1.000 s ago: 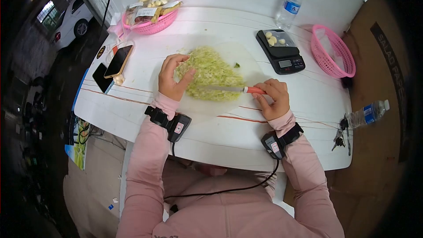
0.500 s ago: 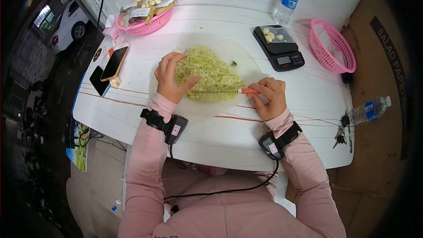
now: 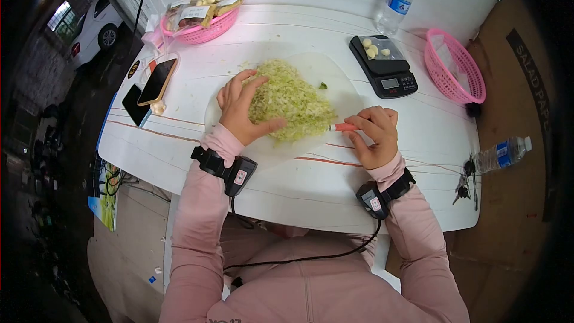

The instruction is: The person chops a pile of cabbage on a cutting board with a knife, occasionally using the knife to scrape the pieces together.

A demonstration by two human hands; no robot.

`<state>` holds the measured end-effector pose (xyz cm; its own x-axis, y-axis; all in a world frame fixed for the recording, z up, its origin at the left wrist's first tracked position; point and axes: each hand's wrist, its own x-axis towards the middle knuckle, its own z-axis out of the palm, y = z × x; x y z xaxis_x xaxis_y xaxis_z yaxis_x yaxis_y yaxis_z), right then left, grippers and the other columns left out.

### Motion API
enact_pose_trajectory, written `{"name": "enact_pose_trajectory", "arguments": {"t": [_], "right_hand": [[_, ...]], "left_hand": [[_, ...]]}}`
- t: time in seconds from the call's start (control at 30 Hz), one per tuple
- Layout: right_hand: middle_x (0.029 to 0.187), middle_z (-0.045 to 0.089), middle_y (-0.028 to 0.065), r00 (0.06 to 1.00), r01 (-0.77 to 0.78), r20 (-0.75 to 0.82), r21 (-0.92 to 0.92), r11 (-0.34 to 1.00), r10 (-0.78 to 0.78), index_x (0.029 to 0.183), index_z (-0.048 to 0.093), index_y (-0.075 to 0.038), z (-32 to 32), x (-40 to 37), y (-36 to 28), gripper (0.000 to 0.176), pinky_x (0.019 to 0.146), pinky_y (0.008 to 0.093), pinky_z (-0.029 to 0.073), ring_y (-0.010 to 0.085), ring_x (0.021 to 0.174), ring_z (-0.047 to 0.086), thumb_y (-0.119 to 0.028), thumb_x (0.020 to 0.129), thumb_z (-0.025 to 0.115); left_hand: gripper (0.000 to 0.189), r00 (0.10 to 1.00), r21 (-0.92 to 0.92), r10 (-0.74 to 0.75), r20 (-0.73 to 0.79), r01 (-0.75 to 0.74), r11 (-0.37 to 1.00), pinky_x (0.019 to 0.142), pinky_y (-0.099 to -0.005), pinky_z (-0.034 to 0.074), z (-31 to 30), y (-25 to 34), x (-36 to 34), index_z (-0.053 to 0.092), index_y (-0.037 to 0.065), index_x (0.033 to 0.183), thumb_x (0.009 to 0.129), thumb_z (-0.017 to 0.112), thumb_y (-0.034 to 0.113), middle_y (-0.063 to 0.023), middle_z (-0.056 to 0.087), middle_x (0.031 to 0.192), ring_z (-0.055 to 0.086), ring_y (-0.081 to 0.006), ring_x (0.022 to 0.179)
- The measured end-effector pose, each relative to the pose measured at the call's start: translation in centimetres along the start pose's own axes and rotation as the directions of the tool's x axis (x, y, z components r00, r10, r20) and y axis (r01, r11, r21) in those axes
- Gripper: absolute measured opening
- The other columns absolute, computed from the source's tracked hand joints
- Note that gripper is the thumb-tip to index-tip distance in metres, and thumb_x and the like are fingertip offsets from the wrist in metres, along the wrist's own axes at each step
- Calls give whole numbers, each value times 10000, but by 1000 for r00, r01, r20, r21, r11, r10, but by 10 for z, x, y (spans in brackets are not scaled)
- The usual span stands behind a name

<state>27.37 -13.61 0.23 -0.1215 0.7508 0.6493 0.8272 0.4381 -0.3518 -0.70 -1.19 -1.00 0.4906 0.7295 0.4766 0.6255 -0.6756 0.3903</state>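
A mound of finely chopped pale-green vegetable, which looks like cabbage [image 3: 290, 98], lies on a whitish translucent cutting board [image 3: 341, 81]. Against the mound's left side rests my left hand [image 3: 245, 104], fingers spread and thumb reaching along the near edge. My right hand [image 3: 376, 134] grips the orange-red handle of a knife [image 3: 345, 127] at the board's right. The blade is hidden in the chopped pieces. One small dark green scrap [image 3: 323, 85] sits apart on the board.
Two phones [image 3: 158, 82] lie at left. Behind are a pink basket of packets [image 3: 209, 30], a black scale [image 3: 379, 69] with a bag on it, a water bottle [image 3: 394, 9] and another pink basket [image 3: 448, 72]. Keys [image 3: 462, 186] and a second bottle [image 3: 505, 153] are at right.
The knife has sunk into or behind the chopped pile, so its blade no longer shows. My left hand has shifted slightly right, its thumb further over the pile's near edge.
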Motion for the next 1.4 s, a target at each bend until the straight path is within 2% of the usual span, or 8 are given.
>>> {"name": "enact_pose_trajectory", "arguments": {"t": [0.07, 0.2, 0.37, 0.6, 0.8, 1.0, 1.17, 1.4], "right_hand": [[877, 587, 48, 1000, 18, 20, 9, 1000, -18, 951, 703, -105, -1, 0, -2, 255, 838, 369, 327, 218, 846, 550, -94, 703, 760], [885, 597, 51, 995, 25, 93, 62, 998, -30, 940, 704, -112, -2, -3, -2, 253, 826, 370, 343, 227, 841, 547, -95, 695, 764], [934, 618, 54, 970, -160, 190, 33, 987, 151, 931, 722, -120, 13, -13, 11, 239, 847, 373, 357, 255, 874, 530, -101, 698, 768], [935, 623, 55, 985, -135, 118, 62, 989, 127, 947, 727, -116, 10, -10, 7, 240, 865, 364, 346, 251, 880, 529, -116, 710, 768], [910, 628, 54, 989, -137, 55, 34, 990, 135, 947, 723, -103, 11, -9, 8, 223, 847, 360, 339, 240, 852, 532, -126, 728, 759], [887, 607, 51, 998, -54, 27, 7, 999, 54, 953, 706, -94, 7, -5, -1, 232, 836, 360, 335, 233, 830, 540, -109, 728, 757], [891, 597, 42, 999, -10, 35, -15, 1000, 10, 967, 692, -95, 8, -5, -3, 262, 833, 371, 333, 225, 831, 545, -94, 715, 763], [877, 584, 26, 999, 38, 38, -86, 996, -35, 977, 691, -97, 9, -1, -9, 268, 826, 384, 327, 213, 822, 542, -79, 719, 759]], "left_hand": [[948, 999, -48, 9, 37, -7, 999, 1115, -483, 153, -1, 0, 0, 490, 155, 1379, 624, 816, 628, -130, 362, 1446, 281, -338, 1365], [969, 997, -73, 49, 64, -45, 996, 1118, -499, 146, -6, 4, 0, 487, 160, 1386, 609, 823, 632, -131, 346, 1461, 264, -355, 1370], [989, 993, 9, 26, 117, -27, 1000, 1124, -491, 168, -7, 5, 0, 458, 162, 1417, 632, 787, 667, -148, 324, 1488, 278, -367, 1382], [1037, 1000, 27, 9, 11, -9, 1000, 1135, -521, 127, 2, -6, -2, 407, 146, 1442, 634, 796, 667, -162, 310, 1475, 236, -367, 1393], [1133, 999, 44, -21, 45, 19, 999, 1152, -531, 89, -3, -1, -2, 304, 150, 1509, 633, 789, 680, -170, 273, 1490, 204, -362, 1410], [1205, 996, 82, -60, 65, 54, 995, 1158, -556, 53, 5, -10, -3, 251, 156, 1532, 606, 790, 707, -170, 252, 1499, 179, -363, 1423], [1330, 974, 159, -155, 164, 129, 979, 1155, -576, 19, 1, -2, -4, 181, 177, 1557, 525, 803, 742, -170, 219, 1527, 142, -354, 1449], [1356, 970, 153, -196, 144, 173, 973, 1153, -587, 3, 3, 0, -4, 164, 212, 1564, 495, 855, 679, -167, 186, 1555, 117, -348, 1467]]}}
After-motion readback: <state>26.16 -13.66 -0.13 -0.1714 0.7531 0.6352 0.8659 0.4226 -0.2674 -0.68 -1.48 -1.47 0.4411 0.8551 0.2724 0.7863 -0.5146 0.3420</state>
